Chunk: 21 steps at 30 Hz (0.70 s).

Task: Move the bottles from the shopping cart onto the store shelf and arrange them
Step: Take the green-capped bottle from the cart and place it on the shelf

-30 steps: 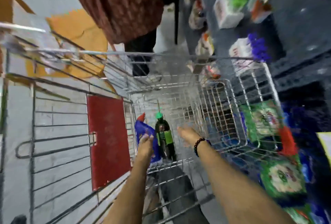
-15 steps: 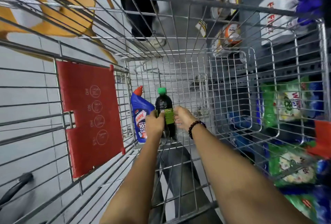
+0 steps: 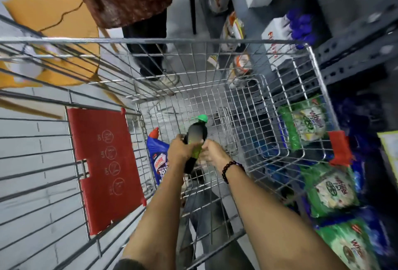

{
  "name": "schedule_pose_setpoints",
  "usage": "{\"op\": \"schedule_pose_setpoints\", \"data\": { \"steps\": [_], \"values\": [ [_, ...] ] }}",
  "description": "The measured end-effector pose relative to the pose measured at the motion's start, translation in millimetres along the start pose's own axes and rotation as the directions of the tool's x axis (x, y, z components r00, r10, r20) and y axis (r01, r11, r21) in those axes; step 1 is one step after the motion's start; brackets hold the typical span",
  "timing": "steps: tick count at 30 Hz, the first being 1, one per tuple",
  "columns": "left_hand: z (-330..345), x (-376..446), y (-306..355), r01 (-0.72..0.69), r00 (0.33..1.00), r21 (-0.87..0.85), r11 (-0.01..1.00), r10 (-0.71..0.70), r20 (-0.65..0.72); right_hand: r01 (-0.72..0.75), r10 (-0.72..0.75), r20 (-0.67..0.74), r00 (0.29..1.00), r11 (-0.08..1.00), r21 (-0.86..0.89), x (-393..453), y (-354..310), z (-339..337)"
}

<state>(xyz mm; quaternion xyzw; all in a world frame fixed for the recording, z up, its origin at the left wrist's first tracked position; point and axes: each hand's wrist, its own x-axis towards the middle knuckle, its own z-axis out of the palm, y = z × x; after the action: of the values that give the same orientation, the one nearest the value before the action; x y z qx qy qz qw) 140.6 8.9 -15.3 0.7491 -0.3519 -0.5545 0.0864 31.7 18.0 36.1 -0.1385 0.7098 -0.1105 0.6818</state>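
Inside the wire shopping cart (image 3: 247, 88) a dark bottle (image 3: 196, 134) with a green cap and green label is lifted off the cart floor. My left hand (image 3: 179, 151) is closed around its left side and my right hand (image 3: 212, 153) grips its right side at the label. A blue toilet-cleaner bottle (image 3: 158, 157) with a red cap stands in the cart's left corner, just left of my left hand. The store shelf (image 3: 353, 54), grey metal, runs along the right of the cart.
A red flap (image 3: 103, 166) hangs on the cart's left wall. Another person (image 3: 133, 0) in a patterned garment stands beyond the cart's far end. Green detergent packs (image 3: 331, 187) and white boxes (image 3: 277, 41) fill the shelves on the right.
Both hands reached down to the dark bottle, closed on it, and have raised it off the cart floor. The blue bottle has stayed in place.
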Motion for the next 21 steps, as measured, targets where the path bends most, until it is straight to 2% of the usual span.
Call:
{"op": "schedule_pose_setpoints", "data": {
  "steps": [2, 4, 6, 8, 9, 12, 14, 18, 21],
  "values": [
    [-4.5, -1.6, 6.0, -0.085, 0.996, 0.090, 0.992, 0.086, -0.014, 0.040, -0.038, -0.030, 0.999, 0.998, 0.054, -14.9, -4.6, -0.7],
    [-9.1, -4.9, 5.5, -0.133, 0.990, 0.083, 0.988, 0.135, -0.030, 0.091, -0.087, -0.039, 0.995, 0.989, 0.116, -28.3, -13.8, -4.2],
    [-18.8, -12.7, 4.9, -0.162, 0.987, -0.069, 0.984, 0.161, -0.019, 0.127, -0.125, -0.026, 0.992, 0.985, 0.115, -47.2, -25.1, -11.6],
    [-32.8, -24.4, 8.2, -0.153, 0.983, -0.278, 0.948, 0.174, 0.051, 0.165, -0.164, -0.010, 0.986, 0.986, 0.037, -68.8, -35.0, -20.1],
    [-39.9, -33.4, 11.2, -0.142, 0.977, -0.344, 0.928, 0.187, 0.102, 0.196, -0.196, -0.036, 0.980, 0.981, 0.009, -80.5, -39.2, -24.0],
    [-58.6, -72.9, 27.4, -0.101, 0.930, -0.441, 0.892, 0.243, 0.277, 0.344, -0.323, -0.235, 0.917, 0.937, 0.056, -119.9, -48.6, -34.3],
    [-63.9, -106.6, 45.3, -0.078, 0.867, -0.479, 0.875, 0.296, 0.401, 0.397, -0.357, -0.278, 0.892, 0.912, 0.103, -152.4, -48.3, -41.1],
    [-59.8, -177.7, 87.8, -0.065, 0.681, -0.516, 0.854, 0.416, 0.603, 0.443, -0.406, -0.180, 0.896, 0.852, 0.278, -226.1, -25.2, -62.5],
    [-45.9, -228.3, 120.7, -0.067, 0.521, -0.544, 0.836, 0.494, 0.696, 0.557, -0.543, -0.176, 0.821, 0.695, 0.455, -276.7, -2.6, -88.0]
  ]
}}
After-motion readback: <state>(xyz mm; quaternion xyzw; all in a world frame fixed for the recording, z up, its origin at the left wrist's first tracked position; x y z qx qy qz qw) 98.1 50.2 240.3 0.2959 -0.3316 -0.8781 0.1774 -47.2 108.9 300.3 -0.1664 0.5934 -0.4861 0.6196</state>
